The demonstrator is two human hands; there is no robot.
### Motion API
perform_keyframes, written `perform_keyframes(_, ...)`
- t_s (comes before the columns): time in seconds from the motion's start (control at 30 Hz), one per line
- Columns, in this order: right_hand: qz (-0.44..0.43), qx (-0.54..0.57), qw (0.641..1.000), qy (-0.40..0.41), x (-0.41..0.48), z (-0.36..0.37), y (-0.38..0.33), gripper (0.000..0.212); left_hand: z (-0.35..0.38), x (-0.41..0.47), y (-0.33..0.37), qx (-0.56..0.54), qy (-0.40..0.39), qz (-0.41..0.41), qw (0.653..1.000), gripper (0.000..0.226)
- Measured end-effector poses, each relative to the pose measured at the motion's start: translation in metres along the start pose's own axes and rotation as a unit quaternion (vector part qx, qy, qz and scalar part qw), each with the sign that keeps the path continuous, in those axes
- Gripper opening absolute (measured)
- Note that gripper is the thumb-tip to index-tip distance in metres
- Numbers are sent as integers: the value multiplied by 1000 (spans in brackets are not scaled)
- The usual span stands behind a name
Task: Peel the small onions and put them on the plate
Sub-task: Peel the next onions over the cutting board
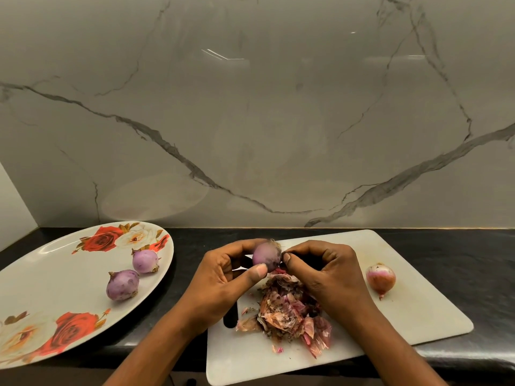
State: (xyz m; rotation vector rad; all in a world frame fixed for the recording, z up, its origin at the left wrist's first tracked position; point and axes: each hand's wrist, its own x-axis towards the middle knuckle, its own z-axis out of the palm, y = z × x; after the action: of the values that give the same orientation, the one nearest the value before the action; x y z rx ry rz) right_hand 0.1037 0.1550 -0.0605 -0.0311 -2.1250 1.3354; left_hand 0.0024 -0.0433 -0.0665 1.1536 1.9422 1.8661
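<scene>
My left hand (223, 274) holds a small purple onion (266, 256) between thumb and fingers above the white cutting board (418, 310). My right hand (326, 271) pinches at the onion's right side with curled fingertips. Two peeled purple onions (122, 285) (145, 261) lie on the large rose-patterned plate (55, 274) at the left. One onion still in its reddish skin (381, 278) lies on the board to the right of my hands. A heap of dry onion skins (289, 307) sits on the board under my hands.
The plate and board rest on a black counter (473, 260). A grey marble wall (250, 121) rises directly behind. The board has a handle slot (230, 319) near my left wrist.
</scene>
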Motion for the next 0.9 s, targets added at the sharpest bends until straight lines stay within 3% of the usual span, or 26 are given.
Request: perform_keyframes(0.9, 3, 35, 999, 4, -1, 0, -2, 15, 0, -1, -1, 16, -12, 12, 1000, 50)
